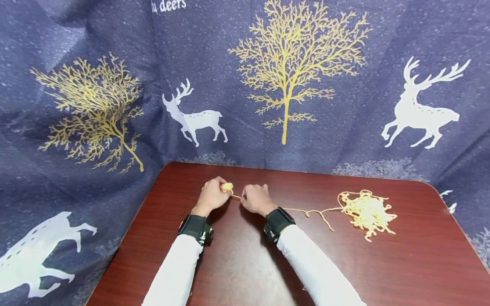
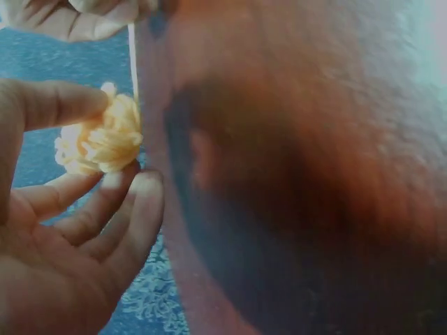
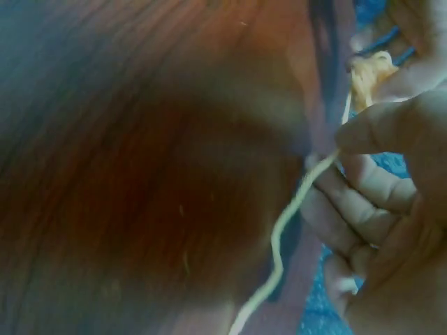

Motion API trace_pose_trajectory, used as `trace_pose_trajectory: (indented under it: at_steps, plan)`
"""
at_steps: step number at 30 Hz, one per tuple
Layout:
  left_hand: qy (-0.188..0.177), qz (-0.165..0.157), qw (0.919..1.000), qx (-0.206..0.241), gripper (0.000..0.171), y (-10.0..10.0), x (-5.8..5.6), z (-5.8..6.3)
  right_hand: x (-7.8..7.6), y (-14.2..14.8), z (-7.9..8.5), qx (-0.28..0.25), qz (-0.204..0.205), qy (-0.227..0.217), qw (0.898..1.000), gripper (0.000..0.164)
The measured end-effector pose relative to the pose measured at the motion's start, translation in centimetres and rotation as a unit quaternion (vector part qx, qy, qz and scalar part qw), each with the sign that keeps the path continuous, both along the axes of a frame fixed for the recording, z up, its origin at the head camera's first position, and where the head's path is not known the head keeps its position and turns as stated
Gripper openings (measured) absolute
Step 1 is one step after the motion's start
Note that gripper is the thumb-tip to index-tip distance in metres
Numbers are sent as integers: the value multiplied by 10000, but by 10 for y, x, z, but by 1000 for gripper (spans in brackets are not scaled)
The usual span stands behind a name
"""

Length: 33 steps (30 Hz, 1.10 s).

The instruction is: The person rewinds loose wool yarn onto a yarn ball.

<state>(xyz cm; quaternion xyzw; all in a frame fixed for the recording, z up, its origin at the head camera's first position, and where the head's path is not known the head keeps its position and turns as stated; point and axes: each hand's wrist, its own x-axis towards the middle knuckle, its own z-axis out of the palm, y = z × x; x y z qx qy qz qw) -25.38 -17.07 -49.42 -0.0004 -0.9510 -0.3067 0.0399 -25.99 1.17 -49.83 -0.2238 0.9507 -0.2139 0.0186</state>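
Note:
Between the thumb and fingers of my left hand (image 1: 212,195) is a small ball of yellow yarn (image 2: 105,136), its wound strands showing in the left wrist view. A single strand runs from the ball to my right hand (image 1: 255,199), just to its right. Thumb and forefinger of that hand pinch the yarn strand (image 3: 283,237), which trails on past the hand in a wavy line. Across the table the strand leads to a loose, tangled heap of yellow yarn (image 1: 367,211) on the right.
Both hands are over the far half of a reddish-brown table (image 1: 237,263) with rounded corners. A short loop of yarn (image 1: 325,220) sticks out from the strand near the heap. Behind the table hangs a dark blue cloth (image 1: 245,127) printed with deer and trees.

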Motion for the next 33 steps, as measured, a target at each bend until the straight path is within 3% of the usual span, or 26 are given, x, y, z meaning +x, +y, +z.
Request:
trace_pose_trajectory:
  at_steps: [8,18,21,26,33]
  plan:
    - [262,-343,9939,1012,39,12,2,15,1,27,8,-1501,-38,-207,9884,7]
    - [544,-475,9893,1265,40,30,6,27,9,55,22,-2790,33,-631,9582,12]
    - [568,-531,9867,1425,39,35,6,30,12,63,27,-2908,-30,-627,9547,12]
    - [452,-580,9829,1688,35,45,8,34,13,75,31,-2641,-95,-199,9642,10]
    - [416,-756,9789,1850,30,55,15,39,19,90,39,-2605,4,-249,9652,8]
